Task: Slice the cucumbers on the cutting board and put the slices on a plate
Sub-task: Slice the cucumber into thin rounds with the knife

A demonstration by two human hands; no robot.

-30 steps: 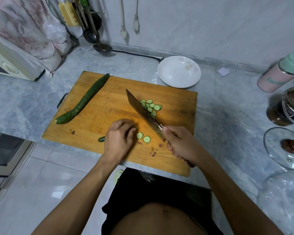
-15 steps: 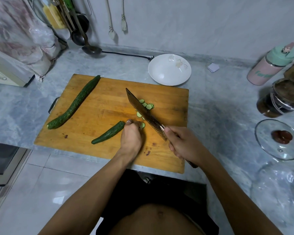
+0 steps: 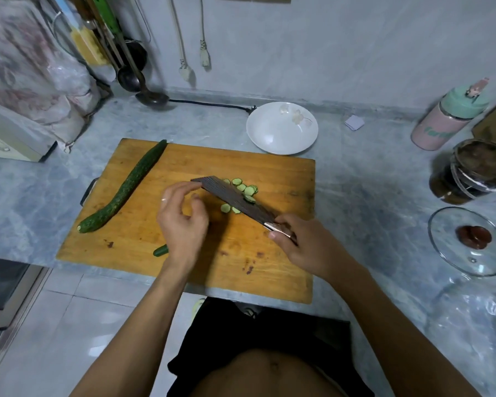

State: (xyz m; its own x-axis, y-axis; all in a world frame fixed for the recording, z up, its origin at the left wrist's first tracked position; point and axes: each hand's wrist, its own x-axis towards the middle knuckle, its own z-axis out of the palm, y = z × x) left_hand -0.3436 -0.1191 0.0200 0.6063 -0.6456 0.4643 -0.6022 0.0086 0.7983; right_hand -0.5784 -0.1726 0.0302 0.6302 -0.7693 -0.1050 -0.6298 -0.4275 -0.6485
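- Roughly a dozen thin pale-green cucumber slices (image 3: 242,190) cut so far, lying in a loose cluster near the middle of the rectangular wooden cutting board (image 3: 284,270); one slice stuck on the blade.
- One long dark-green whole cucumber (image 3: 126,186) untouched at the board's left; short dark-green cucumber remainder (image 3: 161,250) peeking from under the left wrist, not yet sliced.
- White round plate with faint flower print (image 3: 272,138) just beyond the board's far edge, no slices on it.
- Right hand (image 3: 307,245) clamped on the handle of the dark ridged cleaver (image 3: 235,199), blade tilted low over the slices.
- Left hand (image 3: 181,224) lifted, fingers loosely curved, gripping nothing.
- Judged well under halfway: most cutting and all plating left.
- Green lettering on the pink bottle with mint lid (image 3: 444,121) at the worktop's far right, too blurred to read.
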